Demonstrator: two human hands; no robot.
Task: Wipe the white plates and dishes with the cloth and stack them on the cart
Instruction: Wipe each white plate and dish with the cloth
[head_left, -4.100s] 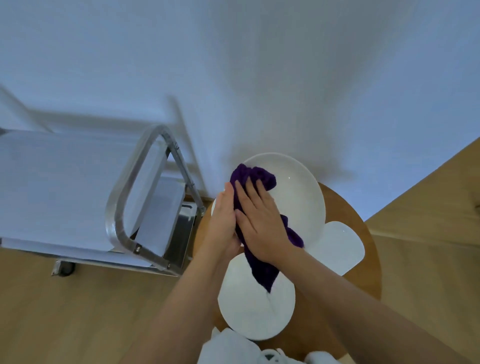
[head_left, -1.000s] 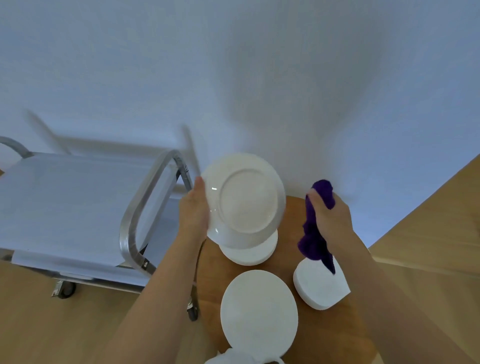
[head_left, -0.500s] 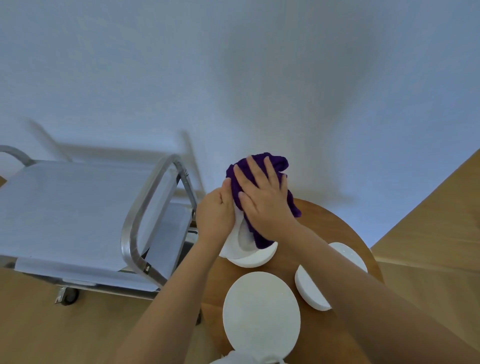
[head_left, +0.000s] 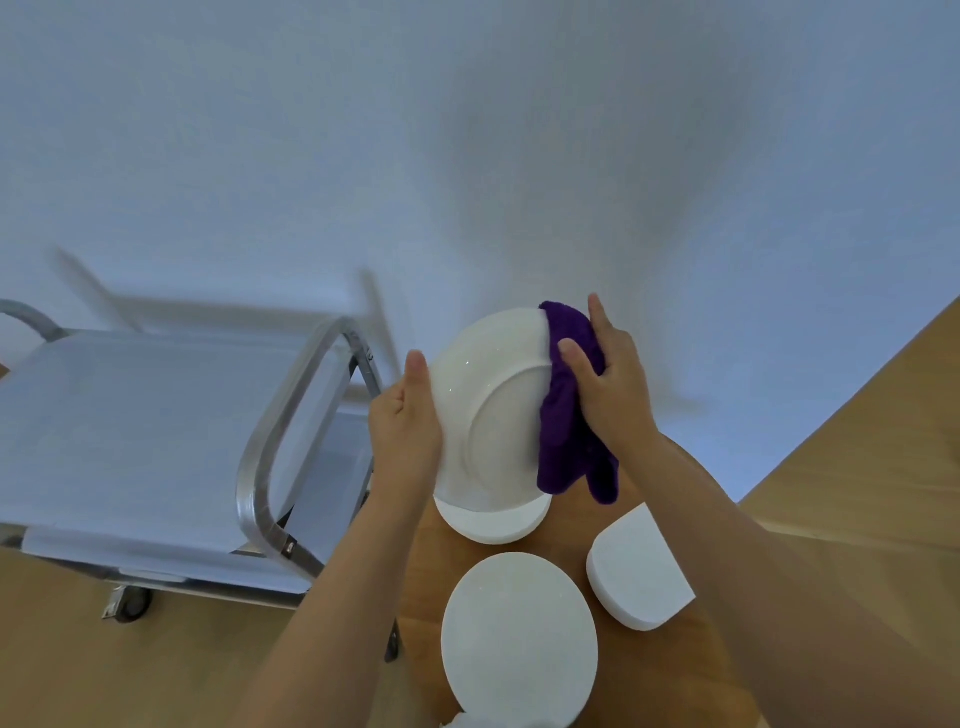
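Observation:
I hold a white plate (head_left: 488, 410) upright over the round wooden table (head_left: 421, 566), its underside turned towards me. My left hand (head_left: 408, 431) grips the plate's left rim, thumb in front. My right hand (head_left: 615, 389) pinches the purple cloth (head_left: 563, 421) around the plate's right rim, and the cloth's end hangs down below. On the table lie a white dish (head_left: 493, 525) directly under the held plate, a flat round plate (head_left: 519, 644) near me and another white dish (head_left: 636, 577) to the right.
The steel cart (head_left: 130, 426) stands to the left of the table, its flat top covered in white. Its tubular handle (head_left: 291, 415) loops up close to my left hand. A white wall rises behind; the floor is wood.
Half a second ago my right hand pressed the cloth over the middle of the plate. It has slid with the cloth to the right rim, baring the plate's underside.

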